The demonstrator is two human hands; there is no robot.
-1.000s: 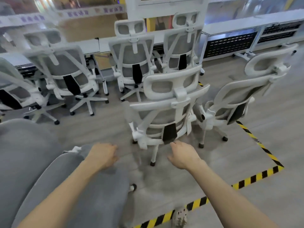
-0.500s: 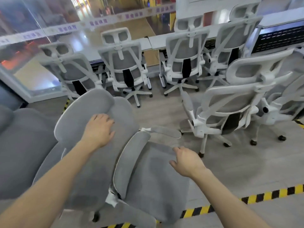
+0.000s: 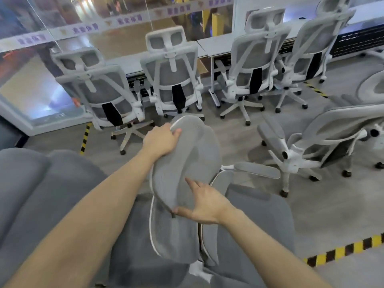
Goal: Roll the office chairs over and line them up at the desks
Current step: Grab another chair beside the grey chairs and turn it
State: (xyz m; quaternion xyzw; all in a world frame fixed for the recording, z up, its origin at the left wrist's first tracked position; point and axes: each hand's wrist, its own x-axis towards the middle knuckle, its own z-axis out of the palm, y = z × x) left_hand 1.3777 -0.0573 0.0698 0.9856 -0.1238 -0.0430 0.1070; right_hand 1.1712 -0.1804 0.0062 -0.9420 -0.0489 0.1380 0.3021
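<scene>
We hold the grey chair (image 3: pixel 257 221) by its headrest (image 3: pixel 187 161). Our left hand (image 3: pixel 161 140) grips the headrest's top edge, fingers curled over the rim. Our right hand (image 3: pixel 205 202) takes the lower edge, thumb hooked under the corner and forefinger laid flat on the fabric; its other fingers are hidden. The chair's back and seat sit below and between our forearms, and one armrest (image 3: pixel 257 170) sticks out just right of the right hand.

Beyond the left hand four white-framed chairs stand in a row, backs toward us, tucked up to the desks (image 3: pixel 216 43): the first chair (image 3: pixel 99 94), second chair (image 3: pixel 174 80), third chair (image 3: pixel 255 65) and fourth chair (image 3: pixel 315 44). The second is straight ahead of the headrest.

Right of the right hand a loose chair (image 3: pixel 324 138) stands turned sideways, near our chair's armrest. Left of the left forearm is another grey cushion (image 3: pixel 31 194). Striped floor tape (image 3: pixel 342 250) runs under the right forearm's side.
</scene>
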